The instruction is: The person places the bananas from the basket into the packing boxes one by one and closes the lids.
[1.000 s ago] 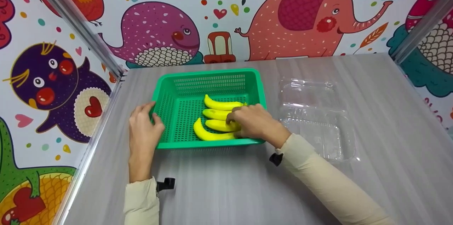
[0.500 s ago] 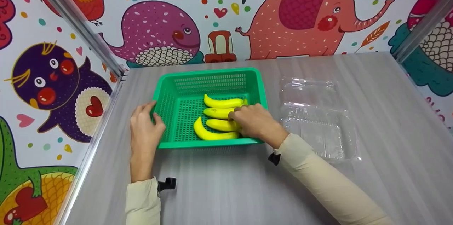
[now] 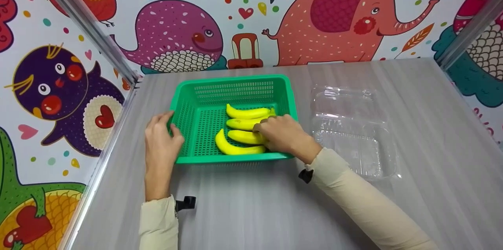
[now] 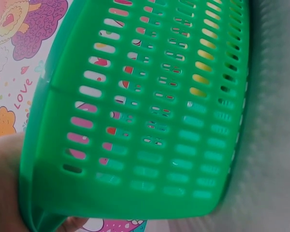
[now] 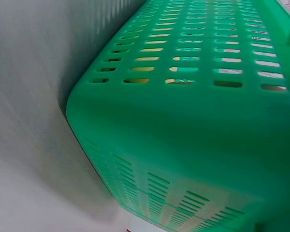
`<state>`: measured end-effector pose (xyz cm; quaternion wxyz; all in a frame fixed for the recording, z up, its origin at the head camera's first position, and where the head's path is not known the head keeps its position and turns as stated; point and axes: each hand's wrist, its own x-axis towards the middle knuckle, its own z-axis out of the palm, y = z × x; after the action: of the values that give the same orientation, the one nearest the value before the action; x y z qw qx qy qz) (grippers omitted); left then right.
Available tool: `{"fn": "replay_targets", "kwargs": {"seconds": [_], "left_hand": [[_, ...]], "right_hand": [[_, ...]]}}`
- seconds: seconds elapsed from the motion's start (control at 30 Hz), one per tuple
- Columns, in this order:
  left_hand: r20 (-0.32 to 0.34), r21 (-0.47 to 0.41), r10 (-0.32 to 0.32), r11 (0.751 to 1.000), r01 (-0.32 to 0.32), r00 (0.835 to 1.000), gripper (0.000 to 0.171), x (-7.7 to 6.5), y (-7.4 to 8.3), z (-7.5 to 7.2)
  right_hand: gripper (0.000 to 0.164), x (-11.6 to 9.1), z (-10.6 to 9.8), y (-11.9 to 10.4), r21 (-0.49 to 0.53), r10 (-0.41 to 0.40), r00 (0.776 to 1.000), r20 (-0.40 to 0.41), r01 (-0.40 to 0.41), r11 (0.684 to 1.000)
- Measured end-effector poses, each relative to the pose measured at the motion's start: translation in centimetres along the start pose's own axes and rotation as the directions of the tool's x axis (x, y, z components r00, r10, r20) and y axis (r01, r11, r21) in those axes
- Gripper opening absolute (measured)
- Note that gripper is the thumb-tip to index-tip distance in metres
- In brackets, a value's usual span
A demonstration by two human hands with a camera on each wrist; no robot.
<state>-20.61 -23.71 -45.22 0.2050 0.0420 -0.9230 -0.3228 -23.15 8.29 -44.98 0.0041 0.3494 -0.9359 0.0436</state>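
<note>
Cartoon animals covered the wall point(image 3: 243, 10) behind a pale, wood-grained bench point(image 3: 235, 206), as the head view showed. On that bench sat a green basket point(image 3: 232, 159) with slotted sides, and to its right, just beside it, a clear plastic container point(image 3: 349, 151) lay opened out, its two halves spread one behind the other. Four bananas lay in the basket, roughly side by side and toward its right part: the farthest banana point(image 3: 247, 114), the second banana point(image 3: 241, 124), the third banana point(image 3: 244, 136) and the nearest banana point(image 3: 235, 149), which curved up at its left end. The hands were well apart. The left hand point(image 3: 160, 142) gripped the basket's left rim, probably to keep it from sliding. The right hand point(image 3: 281, 134) reached over the near right corner, fingers curled onto the right end of the third banana, perhaps because that end was closest to hand; its thumb was hidden.

From the left wrist, the basket's wall filled most of the view, with the left hand wrapped at the rim and yellow showing through some slots.

From the right wrist, only the basket's outside, near a corner, showed clearly, with slivers of yellow behind the slots; the right hand's grip could not be judged there.
</note>
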Motion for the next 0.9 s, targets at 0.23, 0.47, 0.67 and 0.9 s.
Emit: {"fn": "replay_targets", "kwargs": {"seconds": [0.23, 0.47, 0.67, 0.9], "left_hand": [[0.004, -0.009, 0.003, 1.000, -0.003, 1.000, 0.041, 0.1, -0.1, 0.0], [0.007, -0.014, 0.002, 1.000, -0.002, 1.000, 0.042, 0.1, -0.1, -0.1], [0.009, -0.015, -0.006, 1.000, 0.006, 1.000, 0.042, 0.0, -0.1, 0.0], [0.009, -0.004, -0.014, 1.000, 0.014, 1.000, 0.041, 0.0, -0.2, 0.1]], "right_hand": [[0.015, -0.1, 0.0, 0.1, 0.037, -0.006, 1.000, -0.013, 0.007, 0.999], [0.026, -0.1, -0.1, 0.1, 0.089, -0.011, 1.000, -0.020, 0.013, 0.996], [0.035, -0.2, -0.6, 0.3, 0.167, -0.003, 1.000, -0.010, 0.005, 0.986], [0.040, -0.5, -2.3, 0.9, 0.235, 0.031, 0.999, -0.038, -0.021, 0.972]]}}
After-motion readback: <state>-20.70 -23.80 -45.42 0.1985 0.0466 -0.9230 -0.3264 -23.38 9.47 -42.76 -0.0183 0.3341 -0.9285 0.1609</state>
